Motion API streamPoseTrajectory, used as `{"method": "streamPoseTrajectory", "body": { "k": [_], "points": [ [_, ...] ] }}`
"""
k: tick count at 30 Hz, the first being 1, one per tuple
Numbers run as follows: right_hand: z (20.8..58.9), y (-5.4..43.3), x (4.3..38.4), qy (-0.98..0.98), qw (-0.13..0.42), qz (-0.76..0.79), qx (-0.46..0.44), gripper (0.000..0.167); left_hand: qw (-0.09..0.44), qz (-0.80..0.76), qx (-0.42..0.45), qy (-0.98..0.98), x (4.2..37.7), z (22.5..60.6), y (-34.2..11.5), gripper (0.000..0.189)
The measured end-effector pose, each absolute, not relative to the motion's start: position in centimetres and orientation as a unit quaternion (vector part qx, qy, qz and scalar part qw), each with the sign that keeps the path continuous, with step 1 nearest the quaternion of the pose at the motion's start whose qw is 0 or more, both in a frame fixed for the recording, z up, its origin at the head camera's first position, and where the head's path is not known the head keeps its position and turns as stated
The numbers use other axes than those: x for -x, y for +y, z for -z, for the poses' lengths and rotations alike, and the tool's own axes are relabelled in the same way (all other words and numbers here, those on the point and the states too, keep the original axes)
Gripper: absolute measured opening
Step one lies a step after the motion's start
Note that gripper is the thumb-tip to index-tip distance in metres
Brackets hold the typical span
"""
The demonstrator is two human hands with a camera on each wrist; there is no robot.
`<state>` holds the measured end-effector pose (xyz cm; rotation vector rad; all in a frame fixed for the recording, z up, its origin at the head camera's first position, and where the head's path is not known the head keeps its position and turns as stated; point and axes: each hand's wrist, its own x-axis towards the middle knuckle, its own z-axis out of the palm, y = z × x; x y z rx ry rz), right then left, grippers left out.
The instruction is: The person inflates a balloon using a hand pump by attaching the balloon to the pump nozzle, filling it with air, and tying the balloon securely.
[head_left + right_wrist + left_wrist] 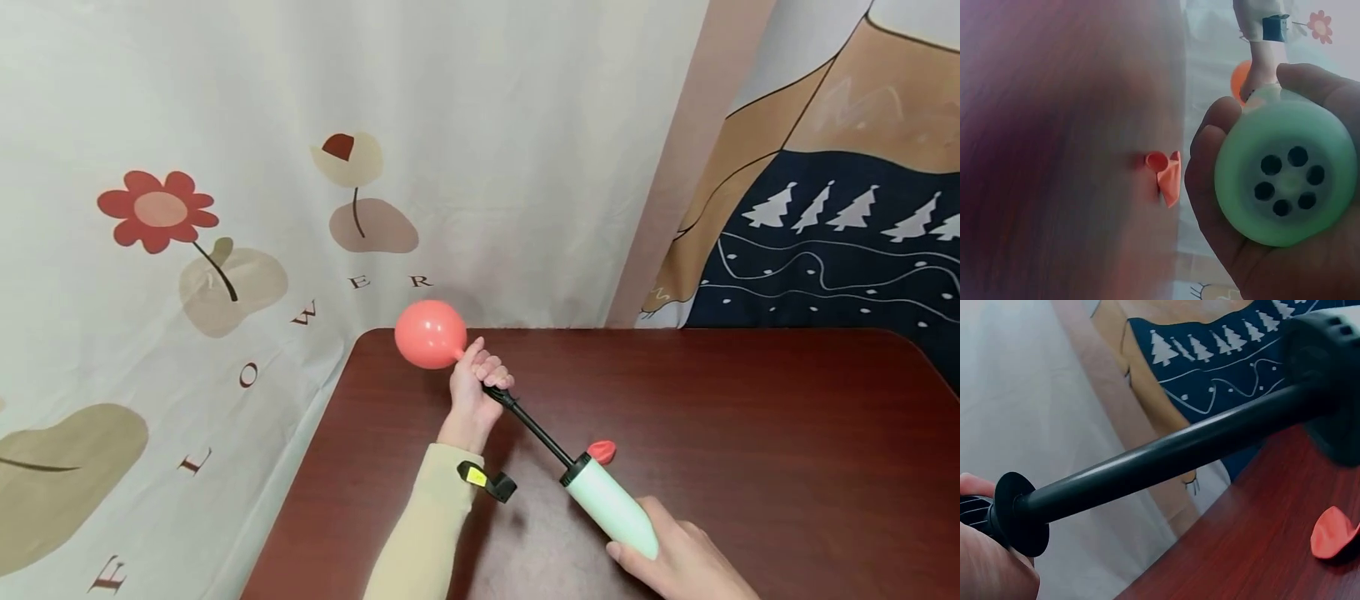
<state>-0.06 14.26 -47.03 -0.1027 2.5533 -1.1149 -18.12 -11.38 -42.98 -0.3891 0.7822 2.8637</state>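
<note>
A hand pump with a pale green barrel [611, 508] and a long black rod slants across the head view. My right hand [678, 550] grips the barrel near its lower end, and the right wrist view shows fingers wrapped round it, with several holes in its end face. At the rod's far end my left hand [478, 379] holds the black handle end, fingers curled round it. A partly inflated red balloon [431, 333] sticks out past the left thumb; its neck is mostly hidden by that hand. The black rod [1166, 462] is drawn well out of the barrel.
A limp red balloon [602, 452] lies on the dark red-brown table [787, 467] beside the pump. Behind the table hangs a pale curtain [525, 167] with flower prints, and a patterned cloth [840, 275] is at the right. A black strap camera [487, 481] sits on the left sleeve.
</note>
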Motion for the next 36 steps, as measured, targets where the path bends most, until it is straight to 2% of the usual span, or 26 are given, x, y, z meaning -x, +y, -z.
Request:
{"method": "streamPoseTrajectory", "body": {
  "k": [5,10,14,19,27,32,36],
  "points": [
    [47.2,13.9,-0.1,0.910,0.149,0.381,0.064,0.057,0.088,-0.952,0.124,0.266,17.8,43.2,-11.3,0.056],
    [46.9,12.1,0.7,0.907,0.149,0.391,0.044,0.056,0.097,-0.944,0.124,0.291,16.5,44.0,-9.1,0.054],
    [46.8,11.1,1.6,0.908,0.122,0.399,0.045,0.056,0.116,-0.934,0.139,0.308,15.3,44.9,-7.5,0.055],
    [46.6,10.6,2.2,0.906,0.101,0.409,0.053,0.054,0.103,-0.930,0.153,0.317,15.2,45.1,-7.0,0.054],
    [46.1,11.5,1.9,0.898,0.132,0.418,0.027,0.055,0.103,-0.940,0.136,0.296,17.1,43.3,-8.6,0.055],
    [46.8,13.4,0.3,0.893,0.161,0.418,0.047,0.059,0.081,-0.948,0.135,0.278,17.9,43.0,-10.7,0.058],
    [47.4,14.3,-0.7,0.894,0.158,0.414,0.062,0.057,0.080,-0.950,0.134,0.272,18.1,43.0,-11.3,0.059]
  ]
}}
